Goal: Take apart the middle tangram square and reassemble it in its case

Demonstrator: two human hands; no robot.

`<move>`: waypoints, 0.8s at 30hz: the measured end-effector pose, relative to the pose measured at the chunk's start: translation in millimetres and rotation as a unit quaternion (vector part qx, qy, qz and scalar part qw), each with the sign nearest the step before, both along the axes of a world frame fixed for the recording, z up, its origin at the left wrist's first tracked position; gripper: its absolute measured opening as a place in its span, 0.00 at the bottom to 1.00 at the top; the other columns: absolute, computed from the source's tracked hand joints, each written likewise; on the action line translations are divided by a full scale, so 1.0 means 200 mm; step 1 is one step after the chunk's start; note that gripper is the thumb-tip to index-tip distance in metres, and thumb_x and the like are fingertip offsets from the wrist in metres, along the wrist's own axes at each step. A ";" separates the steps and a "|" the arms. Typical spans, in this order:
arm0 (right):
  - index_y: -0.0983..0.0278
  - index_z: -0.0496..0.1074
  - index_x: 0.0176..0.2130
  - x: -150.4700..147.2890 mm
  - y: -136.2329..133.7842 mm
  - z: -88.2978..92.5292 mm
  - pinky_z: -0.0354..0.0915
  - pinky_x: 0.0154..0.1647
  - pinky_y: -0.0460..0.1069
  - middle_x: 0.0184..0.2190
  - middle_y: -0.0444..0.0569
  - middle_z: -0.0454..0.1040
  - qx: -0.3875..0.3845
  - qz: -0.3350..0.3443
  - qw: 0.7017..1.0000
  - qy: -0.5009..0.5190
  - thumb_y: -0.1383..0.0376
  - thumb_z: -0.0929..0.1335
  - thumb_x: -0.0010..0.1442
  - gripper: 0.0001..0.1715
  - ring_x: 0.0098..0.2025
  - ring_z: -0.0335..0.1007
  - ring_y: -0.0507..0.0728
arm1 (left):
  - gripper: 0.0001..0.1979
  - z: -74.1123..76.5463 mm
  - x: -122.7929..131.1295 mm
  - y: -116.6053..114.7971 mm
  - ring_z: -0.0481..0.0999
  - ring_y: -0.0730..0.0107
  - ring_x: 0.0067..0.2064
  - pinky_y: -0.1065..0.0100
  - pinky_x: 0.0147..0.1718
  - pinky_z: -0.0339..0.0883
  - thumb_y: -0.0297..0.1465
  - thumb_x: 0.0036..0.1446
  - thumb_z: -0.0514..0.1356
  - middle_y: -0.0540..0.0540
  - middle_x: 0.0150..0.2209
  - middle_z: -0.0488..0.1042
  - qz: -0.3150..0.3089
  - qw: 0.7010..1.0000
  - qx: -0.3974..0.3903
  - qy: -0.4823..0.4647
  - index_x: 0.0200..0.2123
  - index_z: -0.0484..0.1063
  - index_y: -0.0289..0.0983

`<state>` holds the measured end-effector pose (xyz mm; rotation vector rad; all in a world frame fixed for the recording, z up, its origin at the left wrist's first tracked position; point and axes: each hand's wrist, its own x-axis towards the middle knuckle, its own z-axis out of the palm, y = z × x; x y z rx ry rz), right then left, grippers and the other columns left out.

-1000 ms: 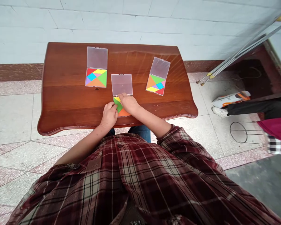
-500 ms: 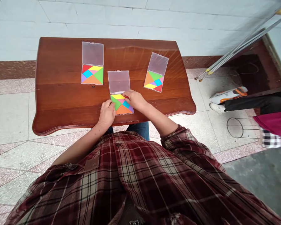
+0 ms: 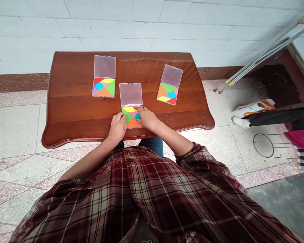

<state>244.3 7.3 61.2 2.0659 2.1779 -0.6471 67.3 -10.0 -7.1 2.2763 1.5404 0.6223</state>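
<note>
Three open clear plastic cases lie on the table, each holding a square of coloured tangram pieces. The middle tangram [image 3: 131, 117] sits at the near side, under its raised frosted lid [image 3: 130, 94]. My left hand [image 3: 118, 127] rests with its fingers on the green piece at that square's left edge. My right hand [image 3: 147, 118] lies across the square's right side, fingertips near the blue and red pieces and hiding its right corner. Farther off lie the left tangram [image 3: 103, 87] and the right tangram [image 3: 166, 94], both untouched.
The wooden table [image 3: 73, 114] has a curved front edge. Beyond it stands a tiled wall [image 3: 116, 30]. At right are metal rods [image 3: 253, 64], a wire ring stand [image 3: 263, 145], a white shoe [image 3: 240, 122], a dark trouser leg [image 3: 276, 118] and a magenta cloth [image 3: 301, 143].
My right hand has slid from the middle square's far edge to its right side, uncovering the yellow piece. My left hand stays near the green piece. The whole view has shifted slightly.
</note>
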 end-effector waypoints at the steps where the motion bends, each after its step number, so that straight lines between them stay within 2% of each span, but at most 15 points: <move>1: 0.69 0.67 0.55 -0.01 0.00 0.00 0.70 0.49 0.57 0.51 0.63 0.72 0.001 -0.012 1.000 0.000 0.68 0.69 0.58 0.26 0.49 0.74 0.65 | 0.17 0.00 0.00 0.00 0.68 0.56 0.48 0.56 0.53 0.65 0.28 0.60 0.49 0.39 0.53 0.70 0.000 1.000 -0.001 0.001 0.47 0.72 0.37; 7: 0.69 0.69 0.50 0.03 0.03 -0.03 0.68 0.49 0.55 0.50 0.61 0.73 -0.011 -0.044 0.998 0.041 0.67 0.72 0.54 0.24 0.49 0.72 0.63 | 0.17 0.00 0.00 0.00 0.68 0.55 0.48 0.55 0.53 0.65 0.27 0.59 0.49 0.38 0.53 0.70 -0.001 1.000 -0.006 0.004 0.47 0.73 0.37; 13: 0.64 0.69 0.37 0.08 0.07 -0.03 0.63 0.36 0.48 0.38 0.48 0.74 -0.038 -0.061 0.994 0.077 0.69 0.72 0.51 0.12 0.37 0.70 0.55 | 0.16 0.01 0.01 0.00 0.68 0.54 0.49 0.54 0.53 0.65 0.27 0.59 0.49 0.38 0.53 0.70 -0.001 1.000 -0.011 0.007 0.46 0.73 0.38; 17: 0.62 0.64 0.31 0.09 0.07 -0.03 0.57 0.31 0.46 0.30 0.41 0.70 -0.024 -0.075 0.987 0.137 0.71 0.71 0.50 0.11 0.31 0.64 0.51 | 0.16 0.01 0.01 0.01 0.68 0.53 0.49 0.53 0.53 0.65 0.27 0.58 0.49 0.37 0.53 0.69 0.000 1.000 -0.012 0.001 0.46 0.72 0.38; 21: 0.61 0.61 0.27 0.11 0.07 -0.05 0.56 0.31 0.46 0.24 0.38 0.66 -0.009 -0.087 0.971 0.222 0.71 0.70 0.50 0.12 0.27 0.61 0.49 | 0.16 0.00 0.01 0.01 0.69 0.54 0.48 0.54 0.53 0.66 0.27 0.58 0.49 0.39 0.52 0.70 0.003 1.000 0.002 0.002 0.46 0.72 0.39; 24: 0.61 0.63 0.29 0.20 0.06 -0.11 0.58 0.31 0.46 0.23 0.38 0.65 0.024 -0.140 0.950 0.279 0.69 0.67 0.54 0.06 0.27 0.62 0.50 | 0.16 -0.01 0.00 0.01 0.69 0.56 0.47 0.55 0.52 0.66 0.26 0.57 0.50 0.41 0.51 0.70 0.007 1.000 0.012 -0.001 0.45 0.72 0.40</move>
